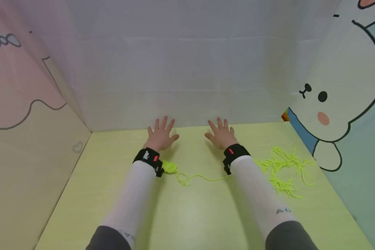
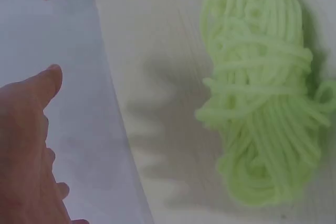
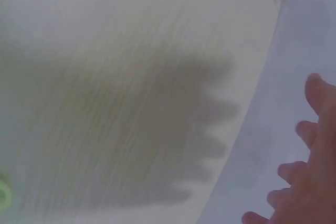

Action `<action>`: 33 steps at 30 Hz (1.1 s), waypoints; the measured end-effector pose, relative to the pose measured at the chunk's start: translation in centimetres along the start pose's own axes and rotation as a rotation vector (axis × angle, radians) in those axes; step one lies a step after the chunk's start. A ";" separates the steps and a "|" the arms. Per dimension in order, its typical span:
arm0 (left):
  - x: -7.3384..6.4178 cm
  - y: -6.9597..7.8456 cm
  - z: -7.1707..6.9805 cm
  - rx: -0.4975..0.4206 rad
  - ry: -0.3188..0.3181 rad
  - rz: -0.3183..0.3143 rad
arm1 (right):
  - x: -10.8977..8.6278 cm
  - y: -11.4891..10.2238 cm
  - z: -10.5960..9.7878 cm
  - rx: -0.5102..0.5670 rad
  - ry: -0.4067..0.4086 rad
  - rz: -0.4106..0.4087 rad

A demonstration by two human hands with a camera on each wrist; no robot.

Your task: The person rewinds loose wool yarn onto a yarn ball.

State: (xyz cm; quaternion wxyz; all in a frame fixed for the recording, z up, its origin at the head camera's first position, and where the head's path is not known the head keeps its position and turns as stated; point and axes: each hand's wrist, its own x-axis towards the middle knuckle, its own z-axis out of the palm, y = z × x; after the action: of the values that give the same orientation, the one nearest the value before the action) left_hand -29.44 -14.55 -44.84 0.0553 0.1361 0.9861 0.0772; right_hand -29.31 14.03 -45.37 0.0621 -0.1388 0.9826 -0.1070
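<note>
My left hand [image 1: 161,136] is held out over the far part of the table with its fingers spread, holding nothing. My right hand [image 1: 222,135] is stretched out the same way to its right, fingers apart and nothing in it. A bundle of yellow-green yarn [image 2: 262,103], wrapped round its middle, lies on the table near the left wrist; the left arm partly hides it in the head view. From this bundle a single strand [image 1: 203,177] runs right along the table to below the right wrist. Both hands cast finger shadows on the tabletop in the wrist views.
Loose tangled yarn [image 1: 284,163] of the same colour lies on the table [image 1: 190,215] at the right, beyond the right forearm. A pale cloth wall [image 1: 187,69] rises at the table's far edge. Printed panels stand on the left and right sides.
</note>
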 end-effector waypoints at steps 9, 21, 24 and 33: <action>-7.1 -2.6 0.2 -0.399 -0.015 0.182 | -4.9 -2.6 0.1 0.296 -0.227 -0.259; -12.2 -2.3 4.1 -0.522 0.021 -0.041 | -8.3 -10.2 4.0 0.399 -0.118 -0.230; -12.1 -2.0 4.5 -0.556 0.028 -0.047 | -8.0 -11.4 5.0 0.375 -0.099 -0.187; -11.6 -1.8 5.3 -0.546 0.049 -0.046 | -7.0 -12.5 6.7 0.300 -0.052 -0.176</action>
State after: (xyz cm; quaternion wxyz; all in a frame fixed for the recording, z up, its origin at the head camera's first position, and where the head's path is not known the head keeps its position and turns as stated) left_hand -18.15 -18.70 -49.33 0.0680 0.0920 0.9326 0.3422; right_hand -18.36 2.97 -48.37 0.0976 -0.2161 0.9378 -0.2537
